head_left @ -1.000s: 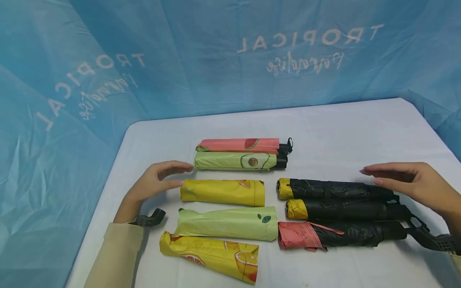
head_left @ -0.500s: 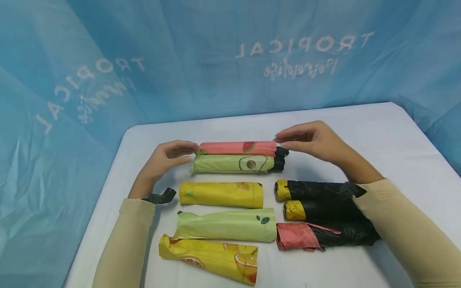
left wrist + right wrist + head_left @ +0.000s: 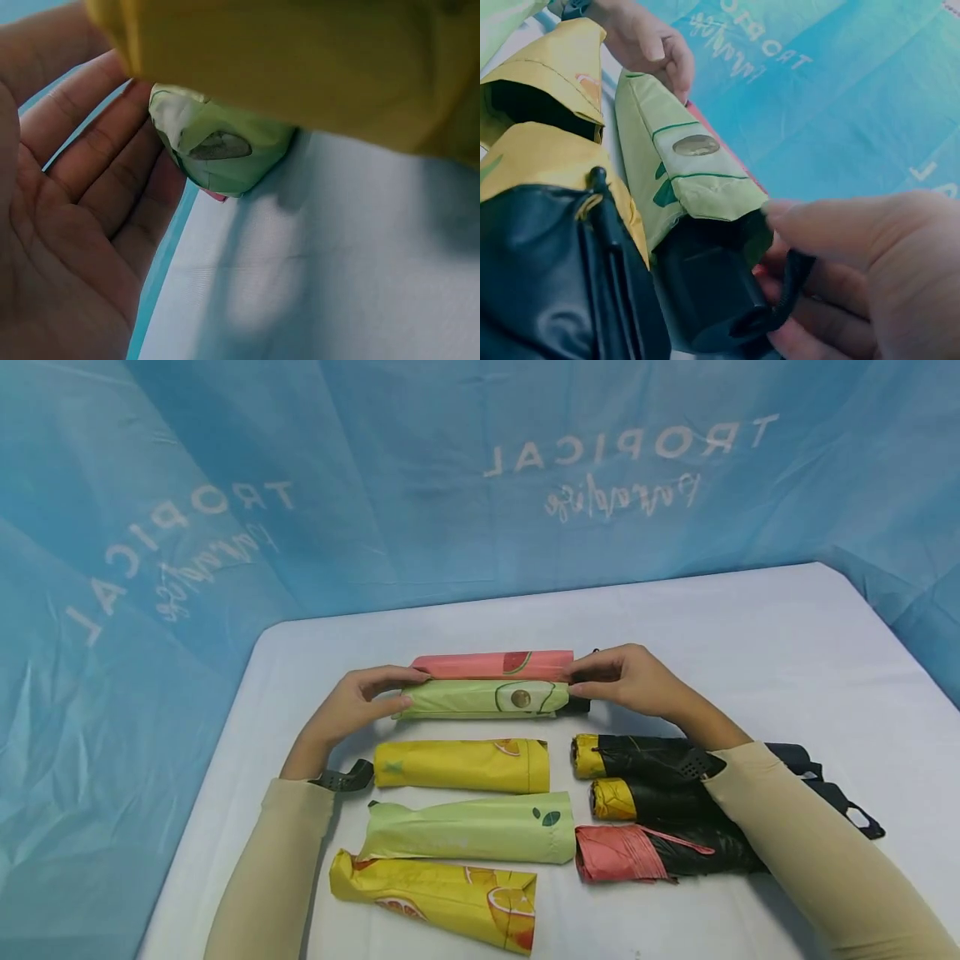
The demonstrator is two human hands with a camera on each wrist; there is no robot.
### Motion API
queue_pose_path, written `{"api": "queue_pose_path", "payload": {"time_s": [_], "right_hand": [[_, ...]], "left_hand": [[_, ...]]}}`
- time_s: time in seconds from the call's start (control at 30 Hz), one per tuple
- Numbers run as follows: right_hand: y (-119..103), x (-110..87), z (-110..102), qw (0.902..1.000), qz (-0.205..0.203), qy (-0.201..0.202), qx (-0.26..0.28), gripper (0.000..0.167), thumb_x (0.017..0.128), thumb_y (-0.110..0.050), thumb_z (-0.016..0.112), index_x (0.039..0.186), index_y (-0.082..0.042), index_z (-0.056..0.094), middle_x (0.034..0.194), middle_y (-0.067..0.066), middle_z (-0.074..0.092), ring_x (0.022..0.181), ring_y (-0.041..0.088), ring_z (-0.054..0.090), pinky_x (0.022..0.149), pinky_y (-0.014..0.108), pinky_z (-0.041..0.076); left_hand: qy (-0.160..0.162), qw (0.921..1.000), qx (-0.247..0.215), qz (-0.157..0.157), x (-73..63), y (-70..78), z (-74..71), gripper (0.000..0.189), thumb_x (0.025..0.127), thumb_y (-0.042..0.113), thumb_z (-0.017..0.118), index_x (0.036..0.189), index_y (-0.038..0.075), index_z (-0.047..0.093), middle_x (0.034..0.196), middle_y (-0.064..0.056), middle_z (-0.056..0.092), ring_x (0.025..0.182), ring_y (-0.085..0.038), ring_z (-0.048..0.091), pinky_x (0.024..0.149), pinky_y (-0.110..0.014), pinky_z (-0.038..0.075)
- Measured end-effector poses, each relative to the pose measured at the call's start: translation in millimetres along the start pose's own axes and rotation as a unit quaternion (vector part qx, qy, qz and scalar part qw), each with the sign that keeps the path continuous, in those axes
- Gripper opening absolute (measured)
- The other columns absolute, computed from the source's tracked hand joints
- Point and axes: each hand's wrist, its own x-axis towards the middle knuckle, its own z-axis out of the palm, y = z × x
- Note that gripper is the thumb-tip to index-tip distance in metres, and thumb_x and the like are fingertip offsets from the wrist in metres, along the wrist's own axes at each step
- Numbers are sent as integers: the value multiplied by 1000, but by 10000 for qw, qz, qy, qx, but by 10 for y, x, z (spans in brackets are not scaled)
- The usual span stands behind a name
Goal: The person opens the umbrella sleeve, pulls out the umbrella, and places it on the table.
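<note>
A folded umbrella in a green avocado-print sleeve (image 3: pixel 457 697) lies along the back row, its black handle (image 3: pixel 705 300) at the right end. My left hand (image 3: pixel 360 697) is at its left end, fingertips along the sleeve's far edge and thumb apart from them on the near side. The right hand (image 3: pixel 637 681) pinches the handle end, thumb on the sleeve corner and fingers curled behind, beside the wrist loop (image 3: pixel 795 277). Directly behind lies an umbrella in a pink watermelon-print sleeve (image 3: pixel 465 665), partly covered by my right fingers.
Nearer me are a yellow sleeve (image 3: pixel 457 766), a plain green sleeve (image 3: pixel 472 831) and an orange-print yellow sleeve (image 3: pixel 450 893). Right of them lie black umbrellas, two yellow-tipped (image 3: pixel 618 799) and one pink-tipped (image 3: pixel 618 853), partly under my right forearm. Blue curtains (image 3: pixel 450 527) hang behind the table.
My right hand has swept left from above the black umbrellas to the avocado-print umbrella's handle end. The left hand has moved slightly forward and right to its other end.
</note>
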Motion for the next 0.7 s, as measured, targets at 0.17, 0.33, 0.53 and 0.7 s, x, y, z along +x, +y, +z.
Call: {"api": "queue_pose_path", "payload": {"time_s": [0.17, 0.33, 0.53, 0.7], "right_hand": [[37, 9, 10, 9996, 39, -87, -261, 34, 94, -27, 77, 126, -16, 74, 117, -2, 74, 104, 13, 68, 85, 33, 57], [57, 28, 1, 9990, -72, -163, -406, 34, 93, -26, 79, 126, -17, 75, 118, -3, 74, 106, 14, 68, 86, 38, 56], [68, 43, -36, 9979, -104, -97, -639, 35, 91, -23, 81, 125, -19, 75, 114, -3, 75, 97, 13, 67, 81, 38, 54], [118, 19, 40, 9952, -88, -551, -800, 39, 90, -30, 82, 126, -20, 74, 113, -4, 74, 79, 10, 63, 70, 32, 52]], "left_hand": [[-52, 10000, -30, -64, -6, 122, 58, 39, 98, 4, 69, 137, 7, 65, 139, -8, 63, 137, -20, 49, 117, -37, 35], [-100, 9997, -142, -156, -3, 223, 101, 39, 97, 3, 69, 136, 1, 63, 138, -12, 62, 137, -20, 49, 118, -35, 35], [-198, 9991, 131, -343, 61, 5, 96, 47, 95, 6, 74, 140, 11, 63, 143, -4, 59, 140, -18, 45, 119, -37, 33], [-487, 9965, 336, -598, 50, -57, 123, 48, 93, 13, 78, 138, 20, 65, 138, 1, 61, 131, -18, 52, 108, -38, 45]]}}
